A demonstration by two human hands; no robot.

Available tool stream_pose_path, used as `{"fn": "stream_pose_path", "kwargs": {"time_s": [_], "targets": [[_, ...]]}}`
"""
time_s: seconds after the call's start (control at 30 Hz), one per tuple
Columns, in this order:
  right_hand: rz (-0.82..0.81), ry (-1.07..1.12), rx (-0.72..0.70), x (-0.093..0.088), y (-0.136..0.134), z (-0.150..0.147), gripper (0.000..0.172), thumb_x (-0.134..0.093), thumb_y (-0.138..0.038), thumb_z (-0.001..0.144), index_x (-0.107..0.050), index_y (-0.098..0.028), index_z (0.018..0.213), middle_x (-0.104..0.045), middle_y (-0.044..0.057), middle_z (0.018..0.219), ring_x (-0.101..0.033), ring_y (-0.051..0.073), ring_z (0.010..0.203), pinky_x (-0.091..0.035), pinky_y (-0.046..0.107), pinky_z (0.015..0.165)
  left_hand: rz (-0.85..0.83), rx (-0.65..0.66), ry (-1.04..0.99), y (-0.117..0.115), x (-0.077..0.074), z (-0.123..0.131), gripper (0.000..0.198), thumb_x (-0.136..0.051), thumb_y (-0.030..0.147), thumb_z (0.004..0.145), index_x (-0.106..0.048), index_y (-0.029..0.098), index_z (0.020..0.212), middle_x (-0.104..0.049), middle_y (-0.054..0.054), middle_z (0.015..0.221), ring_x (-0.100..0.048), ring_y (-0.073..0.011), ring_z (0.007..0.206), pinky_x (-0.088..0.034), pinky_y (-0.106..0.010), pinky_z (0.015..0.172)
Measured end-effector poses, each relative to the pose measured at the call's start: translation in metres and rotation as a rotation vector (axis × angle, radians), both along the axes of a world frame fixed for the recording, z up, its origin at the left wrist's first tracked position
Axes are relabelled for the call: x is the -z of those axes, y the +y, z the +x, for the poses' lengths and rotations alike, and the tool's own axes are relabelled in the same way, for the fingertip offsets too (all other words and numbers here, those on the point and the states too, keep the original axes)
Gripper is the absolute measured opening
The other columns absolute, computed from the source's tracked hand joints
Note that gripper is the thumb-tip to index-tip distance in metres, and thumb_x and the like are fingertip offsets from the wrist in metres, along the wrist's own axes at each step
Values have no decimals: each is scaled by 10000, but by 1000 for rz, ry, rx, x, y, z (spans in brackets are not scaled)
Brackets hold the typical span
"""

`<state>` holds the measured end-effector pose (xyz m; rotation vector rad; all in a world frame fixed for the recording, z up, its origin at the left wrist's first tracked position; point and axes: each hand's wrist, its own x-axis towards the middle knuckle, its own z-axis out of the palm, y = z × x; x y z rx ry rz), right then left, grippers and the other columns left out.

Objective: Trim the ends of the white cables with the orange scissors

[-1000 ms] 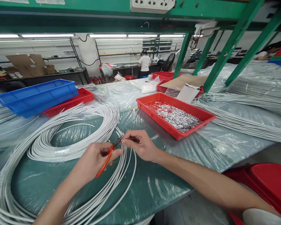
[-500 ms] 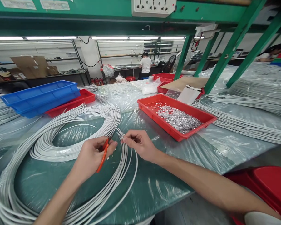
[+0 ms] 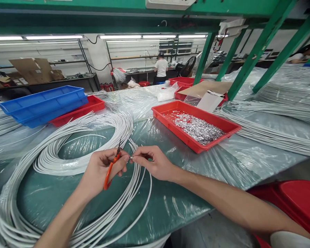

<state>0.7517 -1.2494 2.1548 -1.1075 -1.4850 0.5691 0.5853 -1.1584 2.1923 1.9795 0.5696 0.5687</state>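
Note:
My left hand (image 3: 99, 171) is closed around orange-handled scissors (image 3: 109, 174), their dark blades pointing up and away from me. My right hand (image 3: 156, 164) is closed in a pinch on a thin white cable end (image 3: 131, 157), whose tip pokes out toward my left fingertips. Whether the left fingertips touch that tip, I cannot tell. Behind and below the hands runs a loose bunch of white cables (image 3: 130, 193), with its ends fanned just above my right fingers. A thick coil of white cables (image 3: 74, 164) lies to the left.
A red tray (image 3: 167, 128) of small shiny metal pieces sits beyond my right hand. Blue trays (image 3: 45, 105) rest on a red tray (image 3: 96, 106) at left. More cables (image 3: 274, 136) lie at right. Green posts (image 3: 263, 48) rise there; a red stool (image 3: 294, 196) stands below the edge.
My hands have come closer together, the right one moving left with the cable end. The scissors have turned, so their blades now point up more clearly. The view has tipped slightly downward.

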Motion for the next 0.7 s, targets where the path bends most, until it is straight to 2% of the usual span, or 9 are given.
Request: {"fn": "stream_pose_path", "kwargs": {"time_s": [0.17,0.23,0.3,0.37,0.53,0.7], "targets": [[-17,8,-17,1,0,0,244,-602,-346,885,-644,-123,797,-477,-25,622,-356,80,552,-298,226,515,-35,5,-12,-1,-2,0,324,-681,378,817,-569,160,605,-537,35,515,-485,-80,485,-391,-186,495],[14,48,-28,1,-1,0,185,-634,-319,872,-615,-137,899,-504,-24,676,-413,87,585,-339,228,545,-87,29,-22,0,-1,0,327,-681,355,821,-558,161,587,-516,41,502,-466,-73,472,-369,-187,486],[69,84,-53,0,-1,0,224,-666,-282,856,-563,-164,1016,-562,-7,777,-489,103,661,-392,240,602,-150,74,-45,2,2,0,352,-662,349,839,-553,158,565,-505,40,511,-453,-68,469,-354,-196,487],[116,79,-82,-2,-3,0,238,-664,-248,861,-539,-186,1054,-596,16,872,-536,118,738,-428,257,657,-225,123,-73,4,6,0,399,-633,361,862,-550,153,531,-500,28,527,-455,-72,486,-348,-212,500],[212,-82,-30,-2,-4,0,79,-607,-182,895,-638,-194,968,-641,34,894,-539,128,748,-441,274,667,-400,143,-115,5,11,2,426,-636,324,862,-534,150,486,-466,22,507,-432,-78,489,-322,-237,515],[300,-139,-18,1,-1,0,110,-586,-177,915,-693,-201,909,-663,40,854,-547,142,754,-436,281,651,-446,181,-142,5,12,3,415,-624,282,877,-530,146,496,-461,24,513,-425,-76,492,-329,-239,537]]}}
